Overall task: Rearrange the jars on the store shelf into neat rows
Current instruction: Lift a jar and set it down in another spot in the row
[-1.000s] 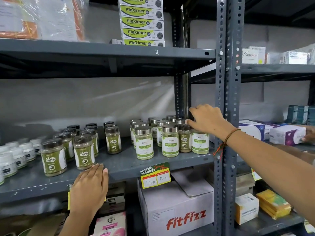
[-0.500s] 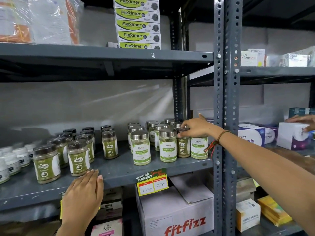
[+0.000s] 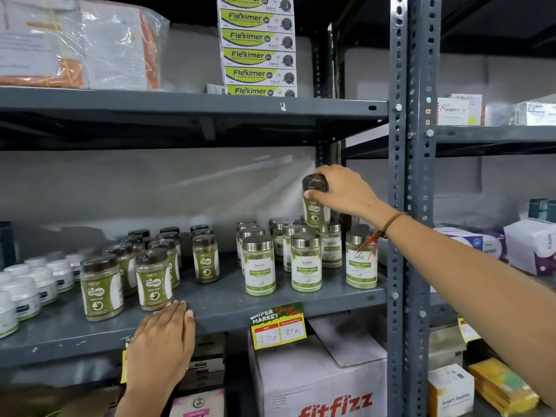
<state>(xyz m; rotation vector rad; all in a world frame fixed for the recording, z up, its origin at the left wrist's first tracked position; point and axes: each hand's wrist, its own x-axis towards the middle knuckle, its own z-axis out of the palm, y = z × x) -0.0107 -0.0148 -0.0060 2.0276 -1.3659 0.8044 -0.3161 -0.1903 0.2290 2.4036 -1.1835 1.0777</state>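
My right hand (image 3: 340,191) grips a dark-lidded green jar (image 3: 314,210) by its top and holds it in the air above the right group of jars. Below it stand several silver-lidded jars with white and green labels (image 3: 306,263) on the grey middle shelf (image 3: 228,302). Left of them stands a group of dark-lidded green jars (image 3: 153,278), one of them apart (image 3: 206,260). Small white jars (image 3: 33,284) fill the far left. My left hand (image 3: 162,341) lies flat on the shelf's front edge, holding nothing.
A grey slotted upright (image 3: 409,206) stands right beside my right forearm. Green Fleximer boxes (image 3: 258,46) and a wrapped bundle (image 3: 75,46) sit on the upper shelf. A fitfizz carton (image 3: 319,383) and a yellow price tag (image 3: 278,326) are below. Boxes fill the right-hand rack.
My right hand closed on a dark-lidded jar among the silver-lidded ones and lifted it clear above them. My left hand stayed on the shelf edge.
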